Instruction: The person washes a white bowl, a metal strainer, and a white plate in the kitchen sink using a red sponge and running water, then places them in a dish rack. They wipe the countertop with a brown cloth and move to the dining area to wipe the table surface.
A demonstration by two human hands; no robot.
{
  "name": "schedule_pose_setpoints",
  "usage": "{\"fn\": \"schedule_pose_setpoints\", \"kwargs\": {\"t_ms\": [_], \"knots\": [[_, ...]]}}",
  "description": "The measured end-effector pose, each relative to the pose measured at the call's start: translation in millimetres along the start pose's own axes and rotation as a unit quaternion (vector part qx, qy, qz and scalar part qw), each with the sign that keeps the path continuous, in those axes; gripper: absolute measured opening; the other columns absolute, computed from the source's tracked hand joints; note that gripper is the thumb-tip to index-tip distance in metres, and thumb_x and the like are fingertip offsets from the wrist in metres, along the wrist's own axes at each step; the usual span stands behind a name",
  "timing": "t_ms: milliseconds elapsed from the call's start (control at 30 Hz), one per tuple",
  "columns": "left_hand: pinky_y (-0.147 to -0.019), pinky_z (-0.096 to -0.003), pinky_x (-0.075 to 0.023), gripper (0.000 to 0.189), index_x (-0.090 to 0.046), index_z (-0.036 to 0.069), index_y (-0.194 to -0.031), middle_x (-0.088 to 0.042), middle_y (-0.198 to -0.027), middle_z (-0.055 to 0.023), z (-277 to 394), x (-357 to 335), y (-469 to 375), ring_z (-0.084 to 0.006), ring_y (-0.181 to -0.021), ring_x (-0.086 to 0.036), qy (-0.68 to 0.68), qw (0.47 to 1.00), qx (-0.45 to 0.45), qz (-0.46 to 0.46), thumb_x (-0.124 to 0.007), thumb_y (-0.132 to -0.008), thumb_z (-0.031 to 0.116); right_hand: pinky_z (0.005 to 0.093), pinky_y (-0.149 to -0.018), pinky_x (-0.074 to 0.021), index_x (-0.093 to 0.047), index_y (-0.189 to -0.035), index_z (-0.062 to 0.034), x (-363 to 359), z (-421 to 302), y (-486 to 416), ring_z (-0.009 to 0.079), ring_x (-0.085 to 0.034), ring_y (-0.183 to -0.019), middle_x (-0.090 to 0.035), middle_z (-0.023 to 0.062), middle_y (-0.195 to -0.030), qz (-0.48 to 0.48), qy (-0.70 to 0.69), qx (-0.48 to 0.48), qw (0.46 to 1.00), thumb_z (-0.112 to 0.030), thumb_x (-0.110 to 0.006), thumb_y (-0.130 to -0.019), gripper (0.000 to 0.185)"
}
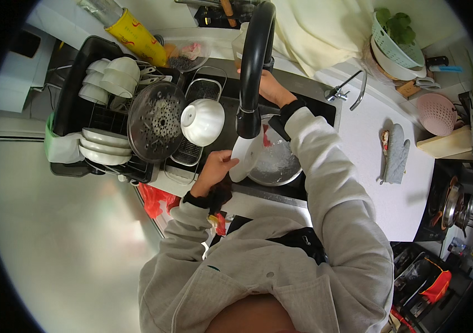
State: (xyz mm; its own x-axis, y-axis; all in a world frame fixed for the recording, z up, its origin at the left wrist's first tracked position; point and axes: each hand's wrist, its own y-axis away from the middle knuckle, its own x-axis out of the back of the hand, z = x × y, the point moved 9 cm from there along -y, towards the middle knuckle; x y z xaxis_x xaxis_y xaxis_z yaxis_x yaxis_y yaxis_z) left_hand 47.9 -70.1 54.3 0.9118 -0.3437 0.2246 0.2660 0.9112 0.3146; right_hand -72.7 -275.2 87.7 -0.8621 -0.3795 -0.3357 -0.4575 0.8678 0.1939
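Observation:
My left hand (216,170) grips the rim of a white dish (242,164), tilted over the sink. Below the dish sits a round metal basin (280,168) with whitish, foamy-looking contents, and a red patch shows near its far side. My right hand (276,88) reaches behind the black faucet (257,62), close to its base and a pale bottle (238,43). The faucet hides its fingertips, so I cannot tell what they touch. A white bowl (203,122) lies on its side on a wire sink basket (188,154), left of the faucet.
At left, a black dish rack (67,95) holds white bowls (119,77), stacked dishes (105,145) and a perforated steamer plate (157,120). On the white counter (361,166) at right lies a grey oven mitt (395,154). A small chrome tap (338,92) stands behind the sink.

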Motion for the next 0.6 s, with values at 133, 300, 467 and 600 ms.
{"fn": "schedule_pose_setpoints", "kwargs": {"t_ms": [133, 300, 467, 600], "knots": [[-0.063, -0.0219, -0.0422, 0.019, -0.06, -0.006, -0.097, -0.061, -0.077, 0.0005, 10.2, 6.2, 6.0, -0.0046, -0.07, -0.05, -0.004, 0.999, -0.01, -0.046, -0.059, -0.083, 0.007, 0.0262, -0.073, -0.0447, -0.059, -0.108, -0.005, -22.6, -6.8, 35.4, 0.0097, -0.054, -0.083, -0.056, 0.0008, -0.088, -0.118, 0.22, 0.062, 0.966, -0.021, -0.056, -0.087, 0.027], [-0.056, -0.0274, -0.0399, 0.017, -0.059, -0.004, -0.092, -0.056, -0.069, -0.0092, 30.5, 9.3, 6.1, -0.0082, -0.061, -0.048, -0.115, 0.99, -0.06, -0.053, -0.06, -0.082, 0.01, 0.0342, -0.072, -0.0464, -0.06, -0.103, -0.0081, -39.9, 23.1, 142.6, 0.0233, -0.059, -0.084, -0.063, 0.0123, -0.092, -0.291, 0.419, 0.044, 0.859, -0.028, -0.062, -0.083, 0.028], [-0.069, -0.0281, -0.0448, 0.025, -0.06, 0.002, -0.101, -0.062, -0.091, -0.015, 39.9, 14.2, 10.1, -0.0157, -0.081, -0.058, -0.019, 0.996, -0.082, -0.022, -0.064, -0.078, 0.012, 0.0432, -0.062, -0.0442, -0.058, -0.087, -0.0066, -49.3, 3.0, 197.5, 0.0363, -0.057, -0.07, -0.059, 0.0159, -0.072, -0.115, 0.528, 0.123, 0.832, -0.014, -0.057, -0.08, 0.01], [-0.083, -0.027, -0.0458, 0.046, -0.05, 0.003, -0.122, -0.051, -0.123, -0.0071, 30.1, 47.0, 33.0, -0.0144, -0.11, -0.048, 0.018, 0.992, -0.068, 0.106, -0.064, -0.078, 0.005, 0.0408, -0.056, -0.0429, -0.056, -0.084, -0.0046, -83.9, -25.1, 225.5, 0.0358, -0.055, -0.065, -0.056, 0.0156, -0.07, -0.064, 0.543, 0.173, 0.819, -0.013, -0.057, -0.082, 0.009]]}}
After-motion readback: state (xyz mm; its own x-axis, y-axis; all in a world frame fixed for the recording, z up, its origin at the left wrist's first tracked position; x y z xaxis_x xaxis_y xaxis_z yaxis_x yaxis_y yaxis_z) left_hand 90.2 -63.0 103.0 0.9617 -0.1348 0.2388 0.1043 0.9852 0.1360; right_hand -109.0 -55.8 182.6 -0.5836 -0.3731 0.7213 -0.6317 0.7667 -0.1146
